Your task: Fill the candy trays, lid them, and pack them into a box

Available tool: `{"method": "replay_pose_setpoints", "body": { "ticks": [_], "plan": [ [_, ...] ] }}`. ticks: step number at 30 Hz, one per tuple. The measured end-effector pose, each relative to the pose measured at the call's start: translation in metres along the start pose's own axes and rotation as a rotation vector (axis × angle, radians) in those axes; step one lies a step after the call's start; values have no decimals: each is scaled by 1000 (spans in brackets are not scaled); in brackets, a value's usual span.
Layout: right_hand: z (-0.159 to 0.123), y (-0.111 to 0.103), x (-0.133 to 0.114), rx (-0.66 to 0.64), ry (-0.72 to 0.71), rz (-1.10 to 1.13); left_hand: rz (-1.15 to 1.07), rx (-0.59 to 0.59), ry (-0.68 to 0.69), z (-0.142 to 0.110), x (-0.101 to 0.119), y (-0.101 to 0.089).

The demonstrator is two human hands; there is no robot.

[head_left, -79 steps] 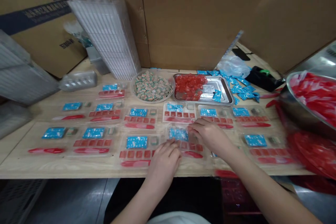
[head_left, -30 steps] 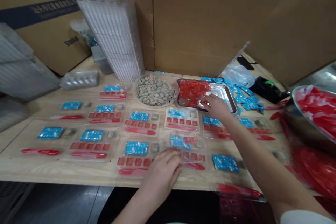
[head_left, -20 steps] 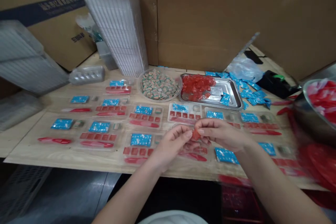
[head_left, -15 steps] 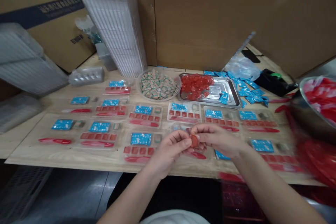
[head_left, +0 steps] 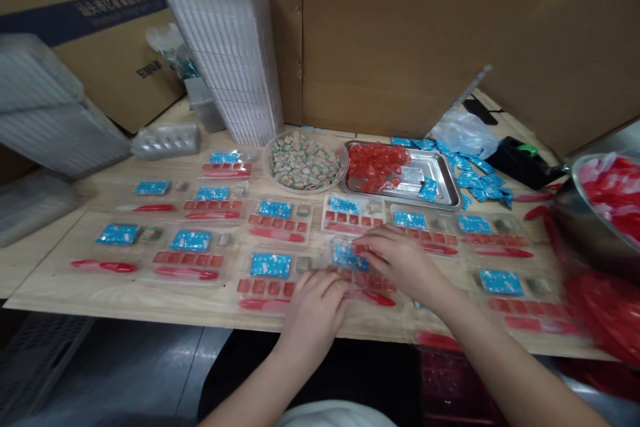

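Left hand (head_left: 317, 300) and right hand (head_left: 395, 260) have parted

They met on a red piece earlier; now the fingers of both curl over a clear tray (head_left: 327, 259) near the desk's (head_left: 127, 295) front edge, the right's beside its blue packet (head_left: 344, 255). Whether either grips anything, I cannot tell. Right forearm (head_left: 493, 340) crosses the desk's front edge; a round bowl (head_left: 345, 173) stands behind.

Could pass over the table (head_left: 43, 283) by its bare front left corner. Blocked at front middle by left hand (head_left: 317, 300) and right hand (head_left: 403, 260), right edge by metal bowl (head_left: 583, 223), back edge by stacked plastic trays (head_left: 227, 60).
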State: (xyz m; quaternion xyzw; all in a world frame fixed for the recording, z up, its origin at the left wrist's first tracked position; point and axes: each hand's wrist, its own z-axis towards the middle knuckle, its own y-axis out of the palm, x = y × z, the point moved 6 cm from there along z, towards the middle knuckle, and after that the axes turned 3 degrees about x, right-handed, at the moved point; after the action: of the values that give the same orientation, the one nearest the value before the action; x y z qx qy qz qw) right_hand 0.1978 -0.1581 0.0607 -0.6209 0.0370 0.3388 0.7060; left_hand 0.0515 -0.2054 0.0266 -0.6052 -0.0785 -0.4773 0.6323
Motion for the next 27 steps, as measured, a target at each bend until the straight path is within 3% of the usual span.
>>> {"method": "replay_pose_setpoints", "body": {
  "ticks": [5,8,11,13,14,16,18,20,22,25,27],
  "plan": [
    [9,29,-16,-125,-84,-241,88,-1,91,-1,-7,9],
    [12,29,-7,-186,-61,-175,90,7,85,0,-8,8],
    [27,8,46,-172,146,-73,74,-3,83,0,-8,7],
    [37,-26,108,77,523,-222,56,-12,85,1,-7,6],
    [43,-37,132,137,611,-279,52,-15,86,1,-7,6],
    [56,-50,170,170,713,-345,56,-20,80,1,-7,6],
    [66,-50,187,132,726,-363,65,-20,67,1,-7,7],
    [68,-45,182,106,709,-379,64,-17,53,1,-7,7],
    [62,-39,156,129,635,-370,60,-19,41,1,-6,7],
    [47,-23,83,188,326,-266,76,-41,29,1,-6,7],
    [36,-3,31,119,88,-210,104,-55,28,2,-6,8]
  ]
}}
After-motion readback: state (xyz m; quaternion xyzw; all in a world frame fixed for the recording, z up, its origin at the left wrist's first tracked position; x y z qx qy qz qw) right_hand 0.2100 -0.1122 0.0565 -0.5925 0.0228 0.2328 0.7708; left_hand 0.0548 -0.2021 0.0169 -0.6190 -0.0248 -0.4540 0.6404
